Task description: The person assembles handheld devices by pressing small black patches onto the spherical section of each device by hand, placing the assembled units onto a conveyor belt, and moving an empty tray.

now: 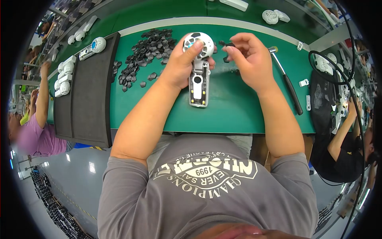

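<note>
My left hand (180, 65) is wrapped round the neck of a white handheld device (199, 95), its thumb lying on the round head. That head is patterned like a football, with black patches in some of its openings. Below the hand the handle hangs over the green table, its dark inner parts showing. To the right of the head, my right hand (254, 61) pinches a small black plastic piece (229, 45) between thumb and fingers. More small black pieces lie close to these fingertips, partly hidden.
A spread pile of black pieces (145, 51) covers the table's back left. On the right lies a hammer (289, 83), near small white parts (304, 83). A dark foam-lined tray (90, 91) stands left, with another white device (93, 47) on it. Co-workers sit at both sides.
</note>
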Demonstrator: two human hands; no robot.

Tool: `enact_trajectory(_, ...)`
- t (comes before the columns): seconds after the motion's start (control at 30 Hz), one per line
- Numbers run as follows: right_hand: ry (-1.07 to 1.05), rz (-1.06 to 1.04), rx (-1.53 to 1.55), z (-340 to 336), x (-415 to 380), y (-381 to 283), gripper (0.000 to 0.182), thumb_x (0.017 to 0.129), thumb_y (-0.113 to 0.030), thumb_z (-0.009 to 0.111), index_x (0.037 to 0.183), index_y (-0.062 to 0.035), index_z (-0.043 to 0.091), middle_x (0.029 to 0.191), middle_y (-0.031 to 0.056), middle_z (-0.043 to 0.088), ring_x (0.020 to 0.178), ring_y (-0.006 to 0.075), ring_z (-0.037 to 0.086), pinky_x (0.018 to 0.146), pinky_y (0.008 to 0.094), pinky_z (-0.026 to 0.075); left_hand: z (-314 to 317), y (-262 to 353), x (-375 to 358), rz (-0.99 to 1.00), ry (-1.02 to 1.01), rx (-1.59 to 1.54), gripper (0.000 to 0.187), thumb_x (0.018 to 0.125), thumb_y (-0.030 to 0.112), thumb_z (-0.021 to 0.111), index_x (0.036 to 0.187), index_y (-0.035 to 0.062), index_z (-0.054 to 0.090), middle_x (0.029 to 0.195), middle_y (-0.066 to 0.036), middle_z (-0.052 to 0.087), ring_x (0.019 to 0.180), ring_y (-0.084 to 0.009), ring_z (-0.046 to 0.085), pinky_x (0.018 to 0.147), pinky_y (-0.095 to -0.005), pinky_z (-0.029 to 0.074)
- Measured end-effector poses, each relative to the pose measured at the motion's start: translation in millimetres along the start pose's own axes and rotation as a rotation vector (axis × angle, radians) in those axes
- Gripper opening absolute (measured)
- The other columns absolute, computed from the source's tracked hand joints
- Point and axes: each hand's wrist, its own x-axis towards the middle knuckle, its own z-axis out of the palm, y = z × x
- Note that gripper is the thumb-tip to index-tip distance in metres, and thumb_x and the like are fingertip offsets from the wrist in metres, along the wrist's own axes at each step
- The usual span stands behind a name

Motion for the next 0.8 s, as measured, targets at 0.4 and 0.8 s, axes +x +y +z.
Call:
enact_trajectory(0.4,0.146,-1.061,-0.597,-10.2,10.8,-6.7,0.031,0.060,0.004,0.080,0.087,-0.0076,0.070,0.096,0.0069,0.075,0.081,0.0241,0.069,0.071,0.0358,0.057,12.6,-5.8,-3.7,0.090,-0.044,0.089,0.070,0.085,0.047,0.084,0.129,0.0040,0.049,0.104,-0.012,0.068,0.081,-0.0212,0.071,0.072,-0.0350,0.063)
enact_trajectory(0.8,-0.289,0.138,0.188,-8.1,3.0,0.2,0.014,0.089,-0.005,0.077,0.101,-0.0008,0.069,0.096,0.0027,0.069,0.086,0.0102,0.063,0.078,0.0246,0.051,18.6,-4.2,-10.0,-0.015,-0.049,0.154,0.062,0.091,0.051,0.076,0.124,0.0044,0.053,0.100,-0.010,0.066,0.074,-0.0192,0.070,0.066,-0.0325,0.062)
